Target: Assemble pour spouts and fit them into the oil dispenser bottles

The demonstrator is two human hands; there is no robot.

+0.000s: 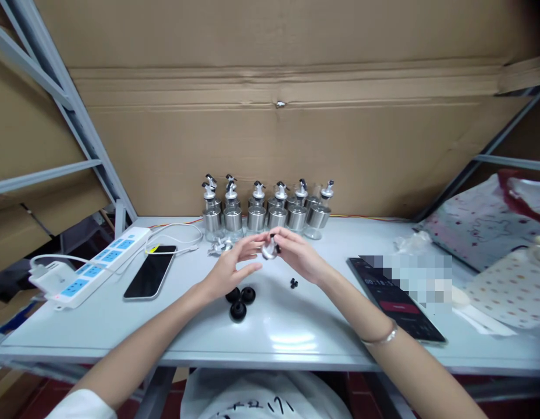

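Where cardboard (270,145) backs the glossy table (326,343), hands (301,256) hold a silver spout (269,251).

Pourer (269,251) glossy, metal-like; stoppers (238,312) smooth, rubbery; bottles (256,220) glass, shiny metal; backing (296,145) matt cardboard.

This looks like a small workshop or assembly corner: a pale worktop (200,340) stands within a grey metal frame (63,99), with creased brown cardboard (270,145) walling the back. Matching steel-clad glass bottles (256,220) with pourers are grouped along the rear, and loose parts lie sorted by kind: black stoppers (238,311), tiny black pieces (293,283), silvery fittings (220,247). A power strip (105,265) lies at the left.
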